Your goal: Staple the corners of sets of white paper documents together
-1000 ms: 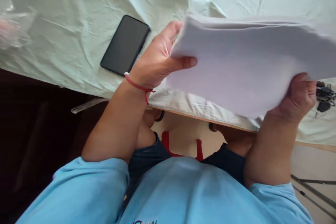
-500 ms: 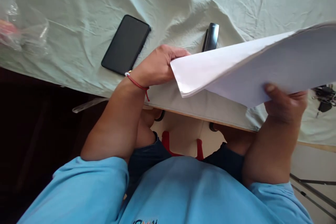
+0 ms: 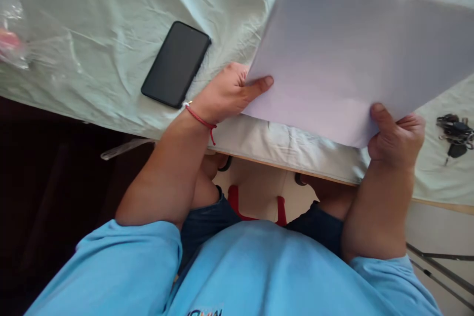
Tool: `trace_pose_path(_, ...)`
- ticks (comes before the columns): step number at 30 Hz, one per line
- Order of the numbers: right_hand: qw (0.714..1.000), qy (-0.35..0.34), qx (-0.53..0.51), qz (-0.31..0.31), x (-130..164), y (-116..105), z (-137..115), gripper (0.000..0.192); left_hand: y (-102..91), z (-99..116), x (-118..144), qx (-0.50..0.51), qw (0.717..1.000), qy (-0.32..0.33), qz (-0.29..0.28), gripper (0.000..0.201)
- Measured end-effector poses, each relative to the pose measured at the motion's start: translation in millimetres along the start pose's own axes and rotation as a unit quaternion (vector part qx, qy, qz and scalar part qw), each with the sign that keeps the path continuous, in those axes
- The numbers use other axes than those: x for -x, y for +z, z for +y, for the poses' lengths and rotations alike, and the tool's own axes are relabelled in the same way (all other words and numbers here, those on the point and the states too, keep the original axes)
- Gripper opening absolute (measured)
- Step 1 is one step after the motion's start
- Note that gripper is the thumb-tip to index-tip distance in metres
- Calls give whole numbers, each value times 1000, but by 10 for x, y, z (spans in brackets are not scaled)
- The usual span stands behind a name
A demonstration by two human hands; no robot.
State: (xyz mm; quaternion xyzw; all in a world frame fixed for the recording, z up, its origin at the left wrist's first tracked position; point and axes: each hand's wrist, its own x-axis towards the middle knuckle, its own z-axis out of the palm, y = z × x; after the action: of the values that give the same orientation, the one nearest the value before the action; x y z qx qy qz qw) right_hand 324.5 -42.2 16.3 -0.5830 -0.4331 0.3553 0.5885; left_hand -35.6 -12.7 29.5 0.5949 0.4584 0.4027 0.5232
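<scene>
White paper sheets (image 3: pixel 326 59) spread wide above the table, with a bend running down their right part. At their lower left corner my left hand (image 3: pixel 233 90) pinches them, thumb on top and fingers underneath. My right hand (image 3: pixel 398 138) grips the lower right edge in the same way, its thumb lying on the paper. How many sheets there are I cannot tell. A black phone (image 3: pixel 177 64) lies screen up just left of my left hand.
A pale green cloth (image 3: pixel 111 49) covers the table. Clear plastic wrapping (image 3: pixel 48 52) with something pinkish lies at the far left. A bunch of keys (image 3: pixel 458 133) rests to the right of my right hand. The table's front edge (image 3: pixel 281 164) runs below the paper.
The paper has been turned to show its broad face and now hides the dark stapler-like object. My left thumb has come on top of the paper; my right hand has shifted slightly left and up.
</scene>
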Motion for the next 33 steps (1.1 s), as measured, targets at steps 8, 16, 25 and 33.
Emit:
trace_pose_path(8, 998, -3, -54, 45, -21, 83, -6, 36, 85, 164, 4, 101, 985, -141, 2, 19)
trace_pose_path(16, 993, 26, -63, 95, -101, 7, 43, 42, 12, 93, -67, 67, 989, -123, 39, 28)
trace_pose_path(25, 989, 32, -58, 128, -111, -25, 39, 39, 57, 142, -41, 56, 988, -138, 36, 19)
trace_pose_path(33, 985, 40, -65, 154, -138, -48, 67, 41, 39, 140, -28, 59, 986, -155, 14, 17)
